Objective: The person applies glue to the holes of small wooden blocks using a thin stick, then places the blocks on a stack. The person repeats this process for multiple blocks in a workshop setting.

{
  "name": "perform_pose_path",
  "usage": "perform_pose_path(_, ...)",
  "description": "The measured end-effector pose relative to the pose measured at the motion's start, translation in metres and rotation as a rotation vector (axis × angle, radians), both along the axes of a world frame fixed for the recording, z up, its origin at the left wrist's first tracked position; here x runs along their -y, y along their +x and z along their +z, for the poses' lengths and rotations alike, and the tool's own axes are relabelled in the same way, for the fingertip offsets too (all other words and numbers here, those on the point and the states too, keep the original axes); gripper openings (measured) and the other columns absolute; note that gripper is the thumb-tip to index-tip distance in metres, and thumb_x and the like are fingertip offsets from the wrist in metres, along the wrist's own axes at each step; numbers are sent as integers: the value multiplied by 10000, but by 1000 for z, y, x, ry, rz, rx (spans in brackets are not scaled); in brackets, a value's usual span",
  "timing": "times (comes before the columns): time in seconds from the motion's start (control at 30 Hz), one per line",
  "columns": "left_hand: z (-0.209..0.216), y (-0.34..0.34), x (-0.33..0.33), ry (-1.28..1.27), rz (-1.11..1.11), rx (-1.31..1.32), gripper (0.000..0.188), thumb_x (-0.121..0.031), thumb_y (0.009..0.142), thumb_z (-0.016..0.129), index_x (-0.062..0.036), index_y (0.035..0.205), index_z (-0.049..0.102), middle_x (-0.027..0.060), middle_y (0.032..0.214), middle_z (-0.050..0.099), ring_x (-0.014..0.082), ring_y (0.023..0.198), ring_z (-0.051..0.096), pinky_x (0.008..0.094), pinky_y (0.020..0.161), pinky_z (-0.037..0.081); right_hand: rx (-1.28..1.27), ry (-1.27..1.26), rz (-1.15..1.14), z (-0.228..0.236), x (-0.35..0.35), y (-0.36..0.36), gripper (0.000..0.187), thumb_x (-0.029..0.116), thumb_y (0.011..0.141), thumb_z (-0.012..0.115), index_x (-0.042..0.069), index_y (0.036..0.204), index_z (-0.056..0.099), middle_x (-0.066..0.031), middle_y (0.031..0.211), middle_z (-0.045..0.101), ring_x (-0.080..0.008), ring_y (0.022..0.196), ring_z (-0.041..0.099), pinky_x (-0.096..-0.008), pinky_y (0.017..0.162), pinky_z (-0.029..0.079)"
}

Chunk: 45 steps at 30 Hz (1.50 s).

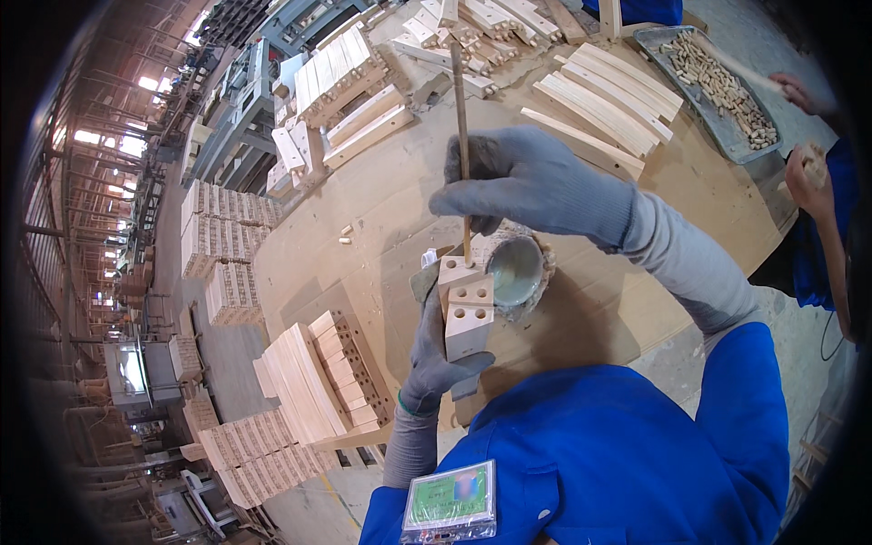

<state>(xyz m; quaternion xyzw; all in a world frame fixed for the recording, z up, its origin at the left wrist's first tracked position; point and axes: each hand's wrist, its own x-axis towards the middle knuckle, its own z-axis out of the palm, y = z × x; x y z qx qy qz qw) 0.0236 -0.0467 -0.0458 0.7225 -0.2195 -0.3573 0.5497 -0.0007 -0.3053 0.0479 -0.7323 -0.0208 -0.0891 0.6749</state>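
Observation:
My left hand point(427, 363), in a grey glove, is closed around a few pale wooden pieces point(468, 334) held together, their drilled ends facing up. Round holes show in pairs on those ends. Gloved in grey as well, my right hand point(536, 182) pinches a thin wooden stick point(460, 100) that stands nearly upright. The stick's lower tip meets a hole in the farthest piece; how deep it sits I cannot tell. Just right of the pieces is a round pot point(518, 272) with whitish liquid inside and a crusted rim.
Stacked drilled wooden parts point(318, 377) lie at the left. Curved slats point(609, 100) and a tray of dowels point(713, 91) are at the far right, beside a co-worker's hands point(808, 173). Two loose dowels point(345, 234) rest on the cardboard-covered table point(309, 245).

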Motion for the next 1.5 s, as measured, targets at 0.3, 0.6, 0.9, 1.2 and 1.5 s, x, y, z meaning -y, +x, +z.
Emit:
perform_pose_path(0.3,1,-2,2,-87,18,-122,1092,-63,520,792,-12,1453,226,123,1313,482,231,1206,482,359,1025,379,-82,-56,-58,6,7,-1,334,306,833,692,-9,787,590,-51,635,599,-114,549,600,-252,543,512)
perform_pose_path(0.6,-9,4,-5,-35,-53,80,1048,-27,548,812,-30,1435,254,129,1246,534,224,1098,557,364,918,474,-53,40,-14,1,-3,10,338,321,839,686,-3,801,601,-42,643,595,-109,561,582,-254,549,503)
perform_pose_path(0.9,0,1,2,-53,-28,-24,1106,-86,536,794,-3,1461,195,139,1334,457,247,1235,457,360,1041,361,-49,61,52,-2,-7,17,269,256,839,718,14,843,601,-26,694,615,-80,630,611,-218,581,523)
perform_pose_path(1.2,9,-1,5,-37,-15,-42,1082,-70,534,793,-4,1451,224,139,1325,463,242,1228,463,357,1040,363,-8,-121,-47,4,-2,11,348,332,842,664,-8,822,594,-53,619,605,-117,553,616,-245,536,511)
perform_pose_path(1.5,0,1,0,22,-31,2,1118,-97,516,813,9,1453,213,161,1344,443,255,1248,445,359,1052,348,-99,100,65,3,-13,-11,317,317,840,684,7,833,618,-57,655,621,-113,598,622,-261,571,520)
